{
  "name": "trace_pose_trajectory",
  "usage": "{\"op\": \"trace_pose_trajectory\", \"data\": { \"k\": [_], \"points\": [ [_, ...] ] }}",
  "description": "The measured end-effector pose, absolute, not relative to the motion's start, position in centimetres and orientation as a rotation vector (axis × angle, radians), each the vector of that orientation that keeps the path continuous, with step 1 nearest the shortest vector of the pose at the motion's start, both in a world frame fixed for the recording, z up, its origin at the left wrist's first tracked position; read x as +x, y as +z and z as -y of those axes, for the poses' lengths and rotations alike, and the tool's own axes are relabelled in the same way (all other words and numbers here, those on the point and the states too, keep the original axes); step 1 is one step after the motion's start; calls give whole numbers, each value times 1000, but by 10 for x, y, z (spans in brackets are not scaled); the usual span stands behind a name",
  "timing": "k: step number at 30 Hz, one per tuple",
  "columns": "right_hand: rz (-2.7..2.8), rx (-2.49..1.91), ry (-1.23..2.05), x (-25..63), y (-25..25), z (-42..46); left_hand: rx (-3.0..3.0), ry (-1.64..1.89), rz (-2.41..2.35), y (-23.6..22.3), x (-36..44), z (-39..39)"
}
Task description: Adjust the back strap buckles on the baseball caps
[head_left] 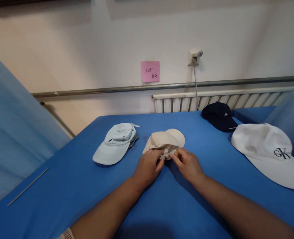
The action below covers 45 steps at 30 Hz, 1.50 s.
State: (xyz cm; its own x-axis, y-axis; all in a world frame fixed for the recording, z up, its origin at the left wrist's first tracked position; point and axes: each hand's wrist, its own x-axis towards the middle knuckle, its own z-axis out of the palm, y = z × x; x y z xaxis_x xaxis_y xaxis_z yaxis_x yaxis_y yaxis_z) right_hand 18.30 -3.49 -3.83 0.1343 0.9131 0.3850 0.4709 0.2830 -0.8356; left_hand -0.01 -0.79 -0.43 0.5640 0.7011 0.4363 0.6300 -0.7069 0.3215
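A beige baseball cap [159, 137] lies in the middle of the blue-covered table [147, 205], its brim turned away to the upper right and its back strap toward me. My left hand [149, 164] pinches the left part of that strap between thumb and fingers. From the other side, my right hand [186, 162] grips the strap's right part, fingertips close to those of the left. Details of the strap's fastening are partly covered by my fingers. To the left rests a pale blue cap [117, 141], with something dark grey under its right side.
On the right are a white cap with dark lettering [261, 141] and a navy cap [218, 114] behind it. A thin stick [28, 186] lies at the left. Behind the table run a metal rail [127, 89] and a radiator [181, 103]; blue curtains [12, 132] hang at both sides.
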Motion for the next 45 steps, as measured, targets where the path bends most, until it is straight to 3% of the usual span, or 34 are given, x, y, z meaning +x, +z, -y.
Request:
{"op": "trace_pose_trajectory", "data": {
  "k": [6, 11, 31, 45],
  "points": [
    [825, -1140, 1495, 178, -34, 39, 2793, 901, -909, -5, 5, 13],
    [358, -968, 1793, 177, -34, 44, 2809, 922, -730, -5, 9, 15],
    [493, -962, 1570, 174, -45, 41, 2340, 816, -1010, -17, 7, 11],
    [583, -983, 1470, 165, -44, 47, 1604, 857, -1051, -28, 17, 0]
  ]
}}
